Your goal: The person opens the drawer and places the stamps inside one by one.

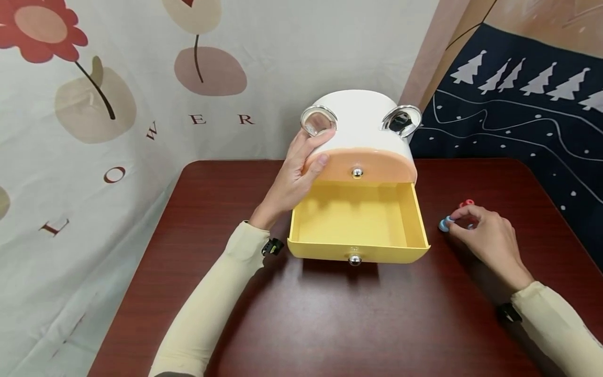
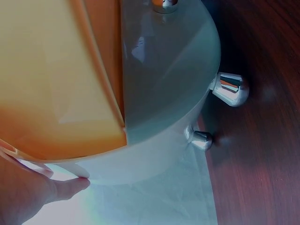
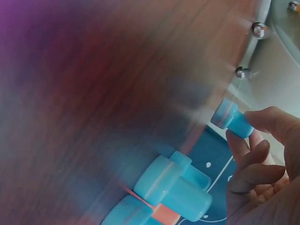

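Pale printed cloth (image 1: 282,52) is hung behind the cabinet, dark tree-patterned cloth (image 1: 509,120) to its right.

Head view: one white cabinet (image 1: 360,118) is set on the reddish-brown table (image 1: 339,330), topped by two silver-rimmed discs (image 1: 319,121). One orange drawer front (image 1: 386,163) is seen closed; beneath it, one yellow drawer (image 1: 320,252) is pulled out. One silver knob (image 1: 357,173) is fitted to each. The cabinet's left front edge is gripped by the left hand (image 1: 297,175), thumb on the orange front and forefinger over the top, presumably so that the body is kept steady. Near the cabinet's right, one blue piece (image 1: 443,224) is pinched by the right hand (image 1: 492,238); at least one red piece (image 1: 467,202) lies beyond.

Left wrist view: below the yellow drawer, a green-grey front (image 2: 173,70) with one knob is shown, plus two silver feet (image 2: 232,89). The cabinet's white side is met by a fingertip; the full hold cannot be told from this angle.

Right wrist view: thumb and fingertips are clamped on the blue piece's narrow end, probably because it is more easily held there. Right of the cabinet, three other blue pieces (image 3: 190,201) are counted, clustered with some red.
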`<state>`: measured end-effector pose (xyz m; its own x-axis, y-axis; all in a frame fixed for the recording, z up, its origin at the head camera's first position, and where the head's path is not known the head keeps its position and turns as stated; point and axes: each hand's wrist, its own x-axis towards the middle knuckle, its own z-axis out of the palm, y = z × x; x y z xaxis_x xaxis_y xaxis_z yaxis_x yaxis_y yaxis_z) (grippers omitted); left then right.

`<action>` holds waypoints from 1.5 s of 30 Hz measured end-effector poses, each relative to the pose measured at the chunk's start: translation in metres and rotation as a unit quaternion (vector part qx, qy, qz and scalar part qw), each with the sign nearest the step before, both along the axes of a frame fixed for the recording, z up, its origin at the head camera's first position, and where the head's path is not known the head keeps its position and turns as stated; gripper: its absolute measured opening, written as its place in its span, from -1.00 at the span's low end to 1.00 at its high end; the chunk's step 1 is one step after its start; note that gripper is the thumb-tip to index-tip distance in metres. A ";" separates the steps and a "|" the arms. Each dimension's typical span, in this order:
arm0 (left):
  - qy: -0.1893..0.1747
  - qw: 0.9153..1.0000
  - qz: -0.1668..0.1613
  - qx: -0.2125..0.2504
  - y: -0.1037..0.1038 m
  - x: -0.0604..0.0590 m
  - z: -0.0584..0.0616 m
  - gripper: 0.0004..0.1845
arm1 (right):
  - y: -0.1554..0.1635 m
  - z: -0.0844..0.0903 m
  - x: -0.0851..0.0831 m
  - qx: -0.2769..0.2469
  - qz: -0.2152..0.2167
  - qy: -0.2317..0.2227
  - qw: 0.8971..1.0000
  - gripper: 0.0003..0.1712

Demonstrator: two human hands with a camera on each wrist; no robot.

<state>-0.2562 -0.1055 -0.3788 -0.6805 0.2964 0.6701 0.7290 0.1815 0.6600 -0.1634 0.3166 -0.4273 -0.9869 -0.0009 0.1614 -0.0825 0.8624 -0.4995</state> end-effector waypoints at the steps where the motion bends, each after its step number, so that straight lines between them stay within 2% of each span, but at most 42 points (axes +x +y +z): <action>1: 0.003 1.000 0.000 0.000 0.000 0.000 0.000 -0.51 | -0.001 0.002 0.002 -0.002 -0.004 -0.002 1.000 -0.73; 5: 0.006 1.000 0.004 -0.008 -0.001 0.000 0.000 -0.52 | -0.005 0.010 0.010 -0.017 -0.014 0.001 1.000 -0.72; 15: 0.000 1.000 0.003 -0.006 -0.001 -0.001 -0.002 -0.54 | -0.021 0.035 0.026 -0.087 -0.024 0.063 0.994 -0.74; 24: -0.006 1.000 0.013 -0.018 0.000 0.000 -0.001 -0.53 | -0.054 0.073 0.038 -0.145 -0.017 0.128 0.981 -0.82; 29: 0.005 1.000 0.012 -0.018 0.000 -0.001 0.000 -0.54 | -0.074 0.089 0.042 -0.168 0.006 0.150 0.974 -0.80; 38: -0.015 1.000 0.015 -0.022 -0.002 -0.002 -0.001 -0.53 | -0.101 0.093 0.036 -0.202 0.064 0.185 0.960 -0.74; 45: -0.006 1.000 0.018 -0.021 -0.002 -0.002 0.000 -0.54 | -0.122 0.095 0.031 -0.179 0.124 0.197 0.956 -0.69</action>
<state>-0.2578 -0.1074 -0.3792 -0.6997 0.2986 0.6491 0.7131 0.2359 0.6602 -0.1327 0.1943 -0.3325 -0.8262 -0.1016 0.5542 -0.5044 0.5716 -0.6472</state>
